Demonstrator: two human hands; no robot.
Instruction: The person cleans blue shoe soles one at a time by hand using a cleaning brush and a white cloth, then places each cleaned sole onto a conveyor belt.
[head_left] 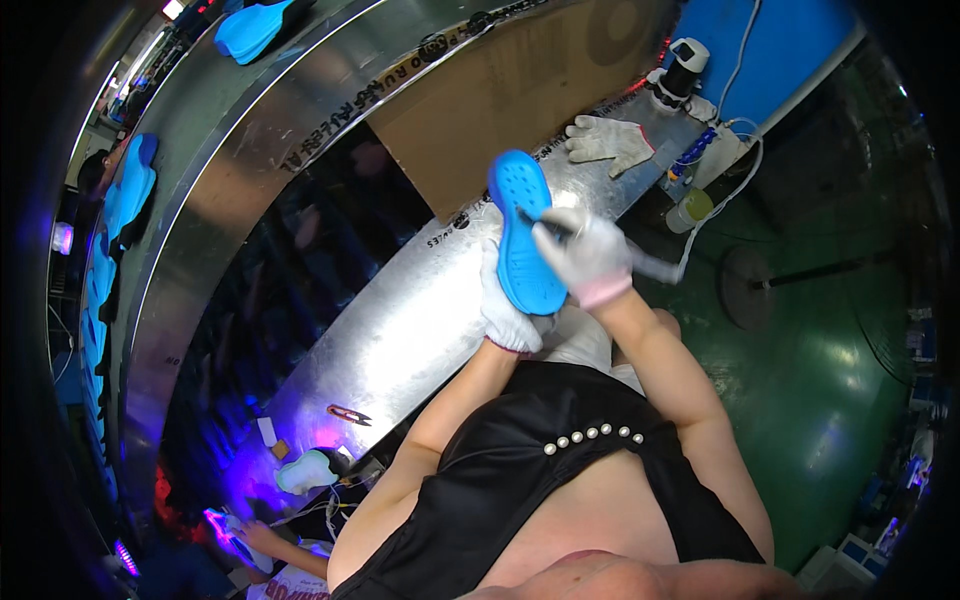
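A bright blue shoe sole [520,185], with small holes at its far end and ridges at its near end, stands tilted above the metal bench. My left hand [505,312], in a white knitted glove, grips it from the left side and underneath. Over the middle of the sole is my right hand [592,258], gloved in white with a pink cuff and smeared by motion. Its fingers are pinched around something thin and dark at the sole's surface, too blurred to name.
A metal bench [375,330] carries red-handled thread snips [349,414] and a spare white glove [608,144]. Behind a cardboard sheet [440,130], a conveyor [185,140] bears blue soles [128,190]. A yellowish cup [688,212] hangs at right. Another person's hand [262,540] works lower left.
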